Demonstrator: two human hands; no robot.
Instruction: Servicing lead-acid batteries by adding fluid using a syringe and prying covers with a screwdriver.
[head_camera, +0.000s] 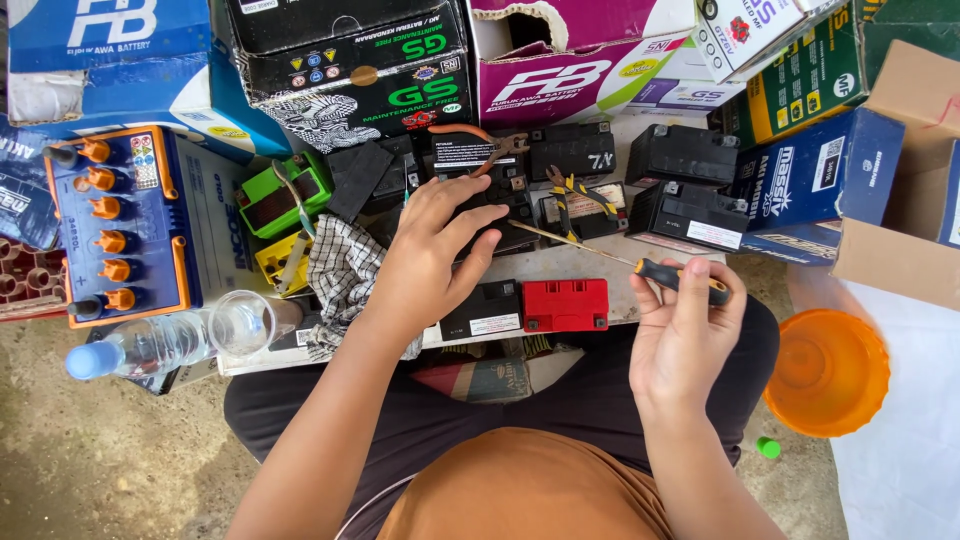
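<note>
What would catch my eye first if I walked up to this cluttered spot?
Probably the two bare hands in the middle: the left hand pressing on a black battery, the right hand holding a screwdriver with a black and orange handle. Next, the red battery just below, and the big blue battery with orange caps at far left.

Black battery (500, 215) half under left hand (425, 255) (top face hidden)

**Screwdriver laid across small black battery**

A slim screwdriver (640, 268) with black-and-orange handle slants from right of centre up-left, its metal shaft reaching a small black battery (497, 205) sitting flat on the board at centre frame, partly covered.
</note>
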